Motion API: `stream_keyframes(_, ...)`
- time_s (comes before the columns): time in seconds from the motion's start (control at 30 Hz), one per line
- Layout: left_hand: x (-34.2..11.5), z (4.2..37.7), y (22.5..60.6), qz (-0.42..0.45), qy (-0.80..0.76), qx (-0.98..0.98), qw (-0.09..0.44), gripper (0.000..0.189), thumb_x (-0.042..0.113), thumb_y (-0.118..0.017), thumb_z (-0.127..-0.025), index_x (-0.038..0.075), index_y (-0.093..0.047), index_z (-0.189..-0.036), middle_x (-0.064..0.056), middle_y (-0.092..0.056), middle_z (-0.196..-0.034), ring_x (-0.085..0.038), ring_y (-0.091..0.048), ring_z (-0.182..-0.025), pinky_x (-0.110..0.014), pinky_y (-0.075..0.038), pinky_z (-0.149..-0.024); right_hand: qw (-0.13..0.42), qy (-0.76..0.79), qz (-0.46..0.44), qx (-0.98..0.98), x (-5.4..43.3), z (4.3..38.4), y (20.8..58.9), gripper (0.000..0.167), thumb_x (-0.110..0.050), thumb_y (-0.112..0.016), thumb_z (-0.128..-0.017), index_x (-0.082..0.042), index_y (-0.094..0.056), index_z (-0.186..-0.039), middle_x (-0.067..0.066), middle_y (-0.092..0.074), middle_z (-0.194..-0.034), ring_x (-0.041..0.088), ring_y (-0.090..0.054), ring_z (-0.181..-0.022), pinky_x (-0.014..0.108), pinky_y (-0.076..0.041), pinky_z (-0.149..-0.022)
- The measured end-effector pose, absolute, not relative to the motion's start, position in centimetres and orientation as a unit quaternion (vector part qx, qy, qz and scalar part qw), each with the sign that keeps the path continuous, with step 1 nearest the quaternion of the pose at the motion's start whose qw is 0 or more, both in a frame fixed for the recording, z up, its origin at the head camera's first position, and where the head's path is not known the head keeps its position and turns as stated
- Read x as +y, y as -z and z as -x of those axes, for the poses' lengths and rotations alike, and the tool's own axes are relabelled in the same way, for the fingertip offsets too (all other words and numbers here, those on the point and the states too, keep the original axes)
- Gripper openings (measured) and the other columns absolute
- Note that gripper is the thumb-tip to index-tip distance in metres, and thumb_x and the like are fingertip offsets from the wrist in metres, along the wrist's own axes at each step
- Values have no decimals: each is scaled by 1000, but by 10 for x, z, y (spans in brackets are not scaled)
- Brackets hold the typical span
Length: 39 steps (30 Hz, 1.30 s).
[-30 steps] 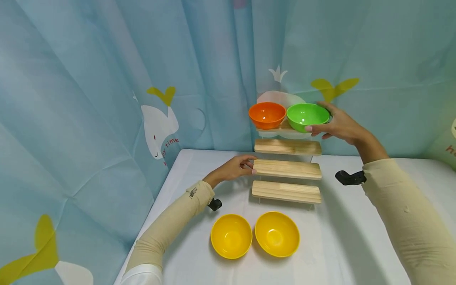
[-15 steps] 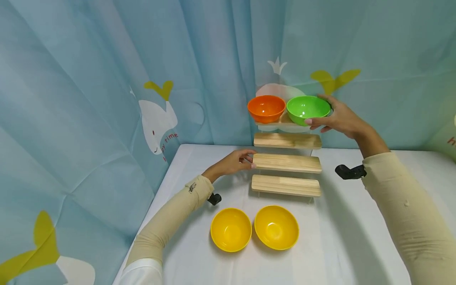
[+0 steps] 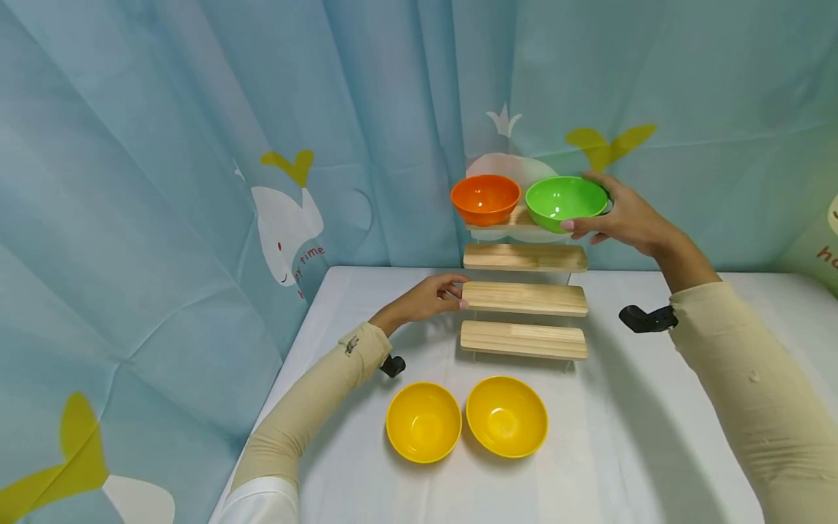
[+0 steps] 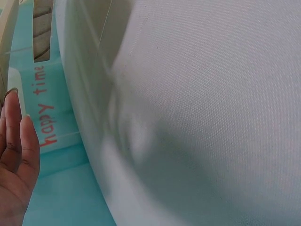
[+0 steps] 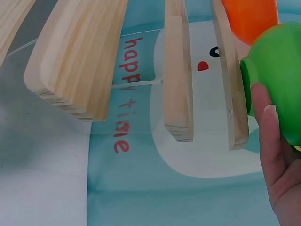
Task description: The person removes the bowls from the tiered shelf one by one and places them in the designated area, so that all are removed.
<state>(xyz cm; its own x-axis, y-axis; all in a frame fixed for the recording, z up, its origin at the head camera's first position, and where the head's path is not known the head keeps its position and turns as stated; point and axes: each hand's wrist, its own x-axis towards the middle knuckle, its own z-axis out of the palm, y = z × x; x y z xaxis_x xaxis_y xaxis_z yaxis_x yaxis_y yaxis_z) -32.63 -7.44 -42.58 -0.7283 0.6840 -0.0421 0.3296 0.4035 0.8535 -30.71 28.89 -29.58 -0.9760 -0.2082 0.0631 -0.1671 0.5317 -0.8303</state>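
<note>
At the upper right of the head view, the right hand [image 3: 625, 222] gripped the green bowl [image 3: 564, 196] by its right side, thumb in front and fingers behind. The bowl stood mouth up at the right end of the rack's top board [image 3: 511, 225]; whether its foot bore fully on the wood could not be told. Just left of it, the orange bowl [image 3: 484, 200] sat on the same board.

Near the middle of the frame, the left hand [image 3: 424, 298] had its fingertips at the left end of the rack [image 3: 524, 297], on the third board down; whether they pinched the wood or merely touched it could not be told.

At the lower centre, the left yellow bowl [image 3: 424, 423] and the right yellow bowl [image 3: 507, 418] lay side by side, mouths up, on the white-covered bench [image 3: 353, 466]. A blue curtain [image 3: 393, 116] with whale prints filled the top and left.
</note>
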Motion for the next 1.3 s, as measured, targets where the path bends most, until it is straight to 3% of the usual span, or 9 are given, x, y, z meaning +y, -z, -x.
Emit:
stream_keyframes(0.2,-74,327,429,-306,-452,813,202,55,21,-69,-98,12,-49,-148,-13,-60,-127,-23,-62,-113,-28,-55,-88,13,472,113,874,290,300,299,100,-19,-75,-91,-12,-7,-163,-8,-69,-93,12,-74,-77,30,-60,-65)
stream_keyframes(0.4,-74,325,429,-306,-452,813,201,57,22,-69,-98,12,-48,-149,-14,-60,-128,-24,-61,-114,-29,-54,-88,4,469,126,874,294,293,304,98,-16,-74,-91,-10,-7,-162,20,-51,-129,5,-70,-76,30,-60,-63)
stream_keyframes(0.47,-73,324,429,-306,-451,814,200,57,22,-69,-98,13,-48,-149,-14,-60,-128,-25,-61,-115,-29,-54,-89,2,470,130,873,295,290,305,98,-14,-74,-91,-10,-7,-162,24,-44,-135,4,-68,-77,29,-60,-62)
stream_keyframes(1.03,-70,325,430,-313,-444,816,199,56,24,-67,-98,13,-47,-149,-12,-61,-127,-22,-61,-114,-29,-54,-90,-15,464,136,875,305,270,315,98,-6,-75,-87,-11,-11,-162,17,-44,-133,14,-65,-72,30,-58,-60)
stream_keyframes(1.3,-71,324,430,-313,-444,816,199,55,25,-68,-98,13,-48,-149,-12,-62,-126,-22,-62,-112,-29,-54,-88,-20,470,140,871,308,261,317,99,0,-75,-85,-11,-13,-161,17,-44,-131,12,-64,-72,29,-58,-60)
